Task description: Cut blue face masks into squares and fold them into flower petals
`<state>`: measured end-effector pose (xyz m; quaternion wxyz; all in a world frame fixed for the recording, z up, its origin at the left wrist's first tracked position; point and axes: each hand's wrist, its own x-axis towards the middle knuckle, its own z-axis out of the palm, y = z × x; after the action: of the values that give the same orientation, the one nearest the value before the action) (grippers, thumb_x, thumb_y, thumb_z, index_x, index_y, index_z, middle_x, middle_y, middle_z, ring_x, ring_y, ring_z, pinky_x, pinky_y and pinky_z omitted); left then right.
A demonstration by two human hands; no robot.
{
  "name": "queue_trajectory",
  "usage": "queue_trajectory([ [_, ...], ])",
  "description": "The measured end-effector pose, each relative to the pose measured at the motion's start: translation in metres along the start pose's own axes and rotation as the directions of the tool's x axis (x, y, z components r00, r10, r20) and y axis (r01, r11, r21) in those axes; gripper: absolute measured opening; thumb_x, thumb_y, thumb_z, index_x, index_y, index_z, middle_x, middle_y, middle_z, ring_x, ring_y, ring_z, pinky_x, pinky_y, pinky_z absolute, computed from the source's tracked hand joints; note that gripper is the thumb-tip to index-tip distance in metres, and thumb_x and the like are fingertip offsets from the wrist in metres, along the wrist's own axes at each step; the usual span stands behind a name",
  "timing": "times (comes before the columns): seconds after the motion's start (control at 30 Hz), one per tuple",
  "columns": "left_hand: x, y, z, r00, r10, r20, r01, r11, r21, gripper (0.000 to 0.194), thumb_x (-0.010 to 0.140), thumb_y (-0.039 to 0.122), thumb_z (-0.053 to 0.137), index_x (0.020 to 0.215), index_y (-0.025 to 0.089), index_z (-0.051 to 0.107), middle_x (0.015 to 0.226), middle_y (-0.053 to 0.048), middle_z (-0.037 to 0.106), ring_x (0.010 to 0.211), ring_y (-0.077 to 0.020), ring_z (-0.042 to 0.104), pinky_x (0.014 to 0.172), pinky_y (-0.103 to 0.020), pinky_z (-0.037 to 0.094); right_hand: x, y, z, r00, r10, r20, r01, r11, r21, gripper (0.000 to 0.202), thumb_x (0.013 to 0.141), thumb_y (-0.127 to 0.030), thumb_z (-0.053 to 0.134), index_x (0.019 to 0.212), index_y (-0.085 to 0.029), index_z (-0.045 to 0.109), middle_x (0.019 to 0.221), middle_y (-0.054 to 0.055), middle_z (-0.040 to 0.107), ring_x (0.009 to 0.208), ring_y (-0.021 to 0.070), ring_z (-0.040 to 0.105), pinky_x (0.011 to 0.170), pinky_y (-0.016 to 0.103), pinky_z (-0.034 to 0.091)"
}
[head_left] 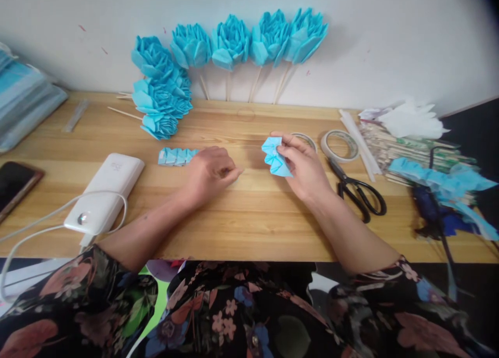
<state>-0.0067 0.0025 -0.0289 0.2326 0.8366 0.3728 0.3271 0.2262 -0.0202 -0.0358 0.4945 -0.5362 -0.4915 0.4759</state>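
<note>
Because the folded blue piece [274,159] has small pleats, a light pinch at one edge should keep them crisp (a harder squeeze would likely flatten them). The right hand [306,166] grips it between thumb and fingers, over the tabletop [257,233]. The left hand [210,172] is curled by the pleated blue strip [173,156]; whether it pinches anything cannot be told.

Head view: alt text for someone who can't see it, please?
The right hand holds a folded blue piece over a wooden table; the left hand partly hides a pleated blue strip. Behind are stemmed blue flowers.
</note>
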Motion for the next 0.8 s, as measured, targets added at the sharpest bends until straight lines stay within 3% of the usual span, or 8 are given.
queue_trajectory([
  [0.2,-0.001,0.001,0.007,0.999,-0.021,0.045,0.019,0.999,0.044,0.016,0.079,0.028,0.071,0.077,0.02,0.057,0.067,0.0,0.063,0.063,-0.0146,0.054,0.069,-0.031,0.04,-0.004,-0.011,0.008,0.995,0.101,-0.017,-0.098,0.986,0.133,0.036,0.081,-0.029,0.064,0.116,-0.025,0.071,0.103,0.004,0.076,0.081,0.0188,0.072,0.063,0.03,0.059],
  [0.37,-0.002,0.002,0.001,0.998,-0.016,0.057,0.015,1.0,0.015,0.021,0.087,0.031,0.063,0.104,0.019,0.067,0.077,-0.002,0.07,0.074,-0.0183,0.062,0.078,-0.034,0.044,-0.006,-0.018,0.002,0.998,0.054,-0.023,-0.052,0.995,0.089,0.035,0.083,-0.028,0.06,0.116,-0.024,0.073,0.096,0.003,0.076,0.071,0.016,0.068,0.056,0.028,0.056],
  [0.43,-0.001,0.001,-0.002,0.998,-0.07,-0.004,0.07,0.996,-0.059,0.021,0.09,0.029,0.056,0.101,0.018,0.069,0.077,-0.003,0.069,0.071,-0.0164,0.06,0.073,-0.031,0.044,-0.009,-0.023,-0.004,0.997,0.024,0.07,-0.023,1.0,-0.015,0.038,0.086,-0.028,0.056,0.12,-0.023,0.072,0.09,0.003,0.076,0.065,0.0153,0.067,0.054,0.028,0.055],
  [0.5,0.0,0.001,-0.004,0.984,-0.17,-0.055,0.157,0.97,-0.183,0.022,0.091,0.029,0.054,0.097,0.018,0.071,0.072,-0.002,0.066,0.065,-0.0141,0.055,0.066,-0.028,0.042,-0.013,-0.029,-0.009,0.963,0.013,0.269,0.034,0.985,-0.169,0.041,0.088,-0.027,0.053,0.126,-0.022,0.07,0.088,0.004,0.076,0.067,0.0167,0.069,0.057,0.03,0.057],
  [0.6,0.002,0.001,-0.007,0.954,-0.298,-0.034,0.262,0.883,-0.389,0.023,0.088,0.032,0.056,0.093,0.017,0.073,0.062,0.0,0.059,0.056,-0.0118,0.048,0.057,-0.026,0.039,-0.017,-0.035,-0.01,0.862,-0.069,0.503,0.284,0.886,-0.366,0.047,0.086,-0.026,0.061,0.133,-0.027,0.065,0.117,0.007,0.076,0.102,0.0241,0.072,0.085,0.041,0.06],
  [0.7,0.003,0.003,-0.009,0.938,-0.346,0.028,0.311,0.801,-0.512,0.024,0.086,0.032,0.059,0.091,0.016,0.075,0.057,0.002,0.056,0.052,-0.0101,0.044,0.053,-0.025,0.037,-0.019,-0.035,-0.007,0.828,-0.149,0.54,0.415,0.811,-0.413,0.055,0.084,-0.032,0.069,0.138,-0.029,0.059,0.141,0.008,0.065,0.125,0.0276,0.063,0.104,0.049,0.052],
  [0.8,0.003,0.006,-0.009,0.929,-0.366,0.062,0.336,0.759,-0.558,0.025,0.085,0.033,0.06,0.091,0.015,0.077,0.053,0.002,0.054,0.049,-0.0093,0.042,0.051,-0.025,0.035,-0.019,-0.034,-0.003,0.874,-0.134,0.467,0.361,0.822,-0.44,0.044,0.083,-0.036,0.073,0.124,-0.024,0.064,0.119,0.008,0.073,0.108,0.0247,0.069,0.097,0.044,0.055],
])
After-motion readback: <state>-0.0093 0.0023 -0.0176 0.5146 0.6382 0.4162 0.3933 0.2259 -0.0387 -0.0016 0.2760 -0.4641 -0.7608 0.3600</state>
